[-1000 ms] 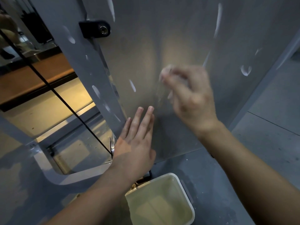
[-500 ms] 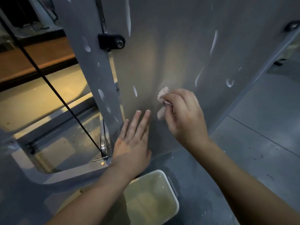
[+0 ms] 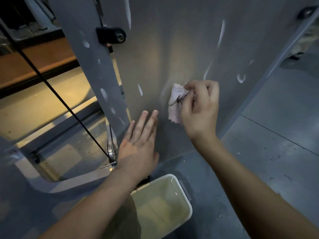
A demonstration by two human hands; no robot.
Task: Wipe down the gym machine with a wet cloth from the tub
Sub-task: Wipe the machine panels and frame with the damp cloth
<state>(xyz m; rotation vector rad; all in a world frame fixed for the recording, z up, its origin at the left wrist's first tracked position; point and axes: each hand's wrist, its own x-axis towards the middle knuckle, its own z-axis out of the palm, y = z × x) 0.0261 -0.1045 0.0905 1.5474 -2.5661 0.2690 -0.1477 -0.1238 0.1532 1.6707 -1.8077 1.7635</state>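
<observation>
The fingers (image 3: 202, 91) of the right hand (image 3: 200, 109) were seen curled and bunched together, pinching a crumpled pale pink cloth (image 3: 177, 102) marked with dark smudges. The cloth was pressed against the grey metal panel (image 3: 172, 49) of the gym machine and stuck out to the left of the knuckles and below them. The thumb was hidden behind the cloth, so its position could not be told. The fingers (image 3: 148, 121) of the left hand (image 3: 138, 145) were held straight and close together, laid flat on the same panel, lower and to the left of the cloth and apart from it. Nothing was held in that hand. Both bare forearms were seen reaching in from the bottom edge. White smears (image 3: 221, 31) were scattered over the panel above and right of the cloth, and more were seen on the grey upright post (image 3: 89, 57) to the left. A black bracket with a bolt (image 3: 112, 36) was fixed where the post met the panel. A black cable (image 3: 51, 87) was run diagonally down to a small metal pulley (image 3: 110, 150) just left of the left wrist. A white rectangular tub (image 3: 189, 213) was set on the grey floor (image 3: 276, 144) below the hands, partly covered by the left forearm, with cloudy yellowish water (image 3: 164, 204) in it.
</observation>
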